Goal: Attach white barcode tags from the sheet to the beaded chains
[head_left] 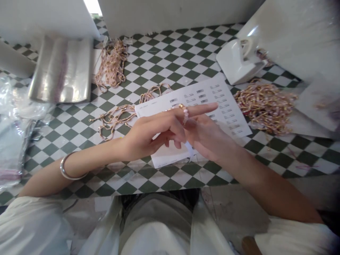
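Working at a short strand of pale pink beads and gold links (184,114), the hands came together above the bench, the strand standing up at the left index finger. The left hand (151,136) was narrow, its index finger stretched out across the right hand (207,140), whose fingers curled up close beneath the strand. Whether one hand or both gripped it could not be told, since the fingers hid its lower end. A thin white strip (189,150) hung just below the hands.

Under them lay a sheet of barcode labels (225,106), tilted on the green-and-white checked bench (164,58). Loose beaded strands (114,118) sprawled beside its left edge, one touching it, and more ran along its top edge. A large tangled heap of the same strands (265,108) lay to the right of the sheet, and another heap (111,63) lay farther off, toward the back. Near the far corner of the sheet stood a white tape dispenser (236,58). On the left were a flat stack of clear plastic bags (62,69) and a crumpled pile of plastic bags (10,138). A plain metal bangle (69,166) circled the left forearm.
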{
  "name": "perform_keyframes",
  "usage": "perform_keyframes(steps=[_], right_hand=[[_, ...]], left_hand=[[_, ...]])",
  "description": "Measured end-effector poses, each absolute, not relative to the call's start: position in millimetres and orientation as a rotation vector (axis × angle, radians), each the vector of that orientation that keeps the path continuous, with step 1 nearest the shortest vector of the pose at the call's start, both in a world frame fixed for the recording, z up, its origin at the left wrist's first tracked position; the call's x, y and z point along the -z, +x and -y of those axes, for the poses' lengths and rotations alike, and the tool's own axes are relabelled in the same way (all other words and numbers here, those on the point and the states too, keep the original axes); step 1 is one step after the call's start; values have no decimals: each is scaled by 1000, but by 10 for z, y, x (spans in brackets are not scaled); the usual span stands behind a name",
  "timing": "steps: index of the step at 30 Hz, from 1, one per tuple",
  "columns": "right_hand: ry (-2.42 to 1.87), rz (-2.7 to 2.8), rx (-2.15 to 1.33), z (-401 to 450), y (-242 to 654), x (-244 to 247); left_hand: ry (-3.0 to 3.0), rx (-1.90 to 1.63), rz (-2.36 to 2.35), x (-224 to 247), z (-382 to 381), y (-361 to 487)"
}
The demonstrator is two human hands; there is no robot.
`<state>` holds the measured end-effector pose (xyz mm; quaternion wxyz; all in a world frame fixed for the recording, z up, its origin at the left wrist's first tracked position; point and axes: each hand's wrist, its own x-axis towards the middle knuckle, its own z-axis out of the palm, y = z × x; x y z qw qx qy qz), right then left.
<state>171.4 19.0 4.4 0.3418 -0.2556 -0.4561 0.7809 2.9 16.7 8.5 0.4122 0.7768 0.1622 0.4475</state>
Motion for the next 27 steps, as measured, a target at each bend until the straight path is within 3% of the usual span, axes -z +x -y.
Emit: perform_keyframes(steps=[14, 20, 27], right_hand=[[-736, 1192, -2089, -185, 1714, -67], [-738, 1173, -1983, -221, 1745, -58], [-769, 998, -1894, -227, 1765, -53]], left_hand=[[1915, -1059, -314, -68, -178, 20], [1807, -979, -452, -105, -162, -16], [1783, -1139, -686, -96, -162, -18]])
